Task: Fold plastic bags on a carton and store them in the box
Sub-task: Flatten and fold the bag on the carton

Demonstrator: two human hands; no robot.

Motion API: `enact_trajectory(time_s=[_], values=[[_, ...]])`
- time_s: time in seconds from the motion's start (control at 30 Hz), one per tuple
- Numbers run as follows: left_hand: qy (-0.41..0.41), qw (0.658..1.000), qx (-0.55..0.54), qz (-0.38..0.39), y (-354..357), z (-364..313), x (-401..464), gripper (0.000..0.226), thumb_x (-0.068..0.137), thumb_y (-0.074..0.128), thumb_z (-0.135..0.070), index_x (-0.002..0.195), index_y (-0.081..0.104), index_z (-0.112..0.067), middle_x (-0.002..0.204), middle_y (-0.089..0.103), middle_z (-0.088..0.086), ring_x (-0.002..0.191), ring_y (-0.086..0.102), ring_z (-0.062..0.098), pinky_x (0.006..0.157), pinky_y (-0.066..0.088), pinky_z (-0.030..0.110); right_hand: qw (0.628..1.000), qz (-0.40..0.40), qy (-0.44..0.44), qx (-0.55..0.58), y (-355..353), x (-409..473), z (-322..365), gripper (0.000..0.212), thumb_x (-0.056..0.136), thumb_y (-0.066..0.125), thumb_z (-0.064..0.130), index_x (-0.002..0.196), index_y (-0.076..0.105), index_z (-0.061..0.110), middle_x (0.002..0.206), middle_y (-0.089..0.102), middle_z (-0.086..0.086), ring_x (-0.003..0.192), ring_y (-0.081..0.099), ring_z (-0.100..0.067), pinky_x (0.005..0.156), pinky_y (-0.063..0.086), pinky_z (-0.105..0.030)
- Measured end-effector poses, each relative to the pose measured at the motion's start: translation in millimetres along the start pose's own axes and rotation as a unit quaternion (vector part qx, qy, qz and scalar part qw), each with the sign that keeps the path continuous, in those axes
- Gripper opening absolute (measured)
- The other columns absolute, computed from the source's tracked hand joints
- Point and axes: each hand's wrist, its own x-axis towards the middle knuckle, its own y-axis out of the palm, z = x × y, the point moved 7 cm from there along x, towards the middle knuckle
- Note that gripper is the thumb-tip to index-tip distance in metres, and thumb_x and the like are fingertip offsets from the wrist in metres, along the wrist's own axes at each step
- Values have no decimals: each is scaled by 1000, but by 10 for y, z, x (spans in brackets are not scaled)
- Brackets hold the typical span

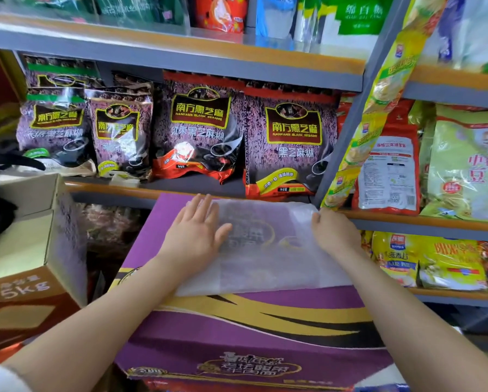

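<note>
Item 1, bag (268, 247): 1 thin translucent plastic bag, spread flat on top of the purple carton (254, 329), reaching from the carton's far edge to about halfway toward the person. Not yet folded.

Item 2, left hand (194, 236): fingers straight and together, palm pressed flat on the bag's left part, pinning it.

Item 3, right hand (333, 233): at the bag's far right corner, fingers curled over the edge; appears to pinch the film, though the fingertips are hidden. The 2 hands sit well apart, 1 at each side of the bag.

Item 4, box (36, 239): open brown cardboard box to the left of the carton, flaps up; likely the store for folded bags.

Item 5, shelves (180, 60): grey racks behind and right, stocked with packets (197, 131).

Risks, as judged:
- Film is light and slippery; lifting the left palm too soon could let it slide or bunch, giving a crooked fold.
- Trapped air may puff the fold open.
- The bag's right edge nears the carton's side; a hard pull there could drag it off.
- The right hand is close to the shelf upright and hanging packets; a wide sweep could knock them.
</note>
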Motion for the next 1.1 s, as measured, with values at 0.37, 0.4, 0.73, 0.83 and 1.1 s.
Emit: enact_trajectory(time_s=[0.37, 0.4, 0.73, 0.83, 1.1], values=[[-36, 993, -2, 113, 313, -13, 98, 112, 57, -17, -72, 147, -2, -6, 156, -3, 11, 144, -2, 23, 116, 0, 34, 994, 38, 38, -95, 38, 158, 82, 34, 96, 34, 12, 129, 44, 12, 129, 55, -14, 117, 53, -34, 85, 46, -40], [-27, 992, 6, 120, 330, -9, 137, 114, 56, -18, -73, 147, 0, -6, 157, -2, 10, 144, -2, 22, 115, -1, 33, 995, 20, 24, -93, 18, 168, 112, 32, 97, 34, 15, 127, 46, 12, 125, 57, -15, 114, 55, -34, 82, 46, -39], [-23, 991, 28, 128, 308, 10, 139, 141, 30, -22, -93, 148, -1, -19, 157, -4, 7, 144, -6, 26, 115, -2, 39, 996, -70, 58, -21, 18, 120, 23, 33, 98, 37, 18, 124, 45, -1, 109, 63, -21, 103, 60, -41, 72, 46, -38], [18, 991, 19, 128, 298, -28, 195, 138, 33, -16, -95, 148, -3, -20, 157, -5, 5, 144, -5, 23, 115, -2, 37, 994, -58, 84, -26, 14, 126, -15, 36, 98, 37, 18, 127, 42, -3, 111, 63, -21, 104, 60, -41, 75, 47, -39], [67, 995, -66, 27, -45, -163, 22, 108, 65, -14, -82, 148, 4, -15, 155, -7, 3, 142, -9, 17, 112, -5, 27, 986, -64, -152, -27, -54, -146, 480, 64, 97, 36, 39, 148, 15, 6, 158, 13, -11, 146, 9, -25, 118, 11, -38]])
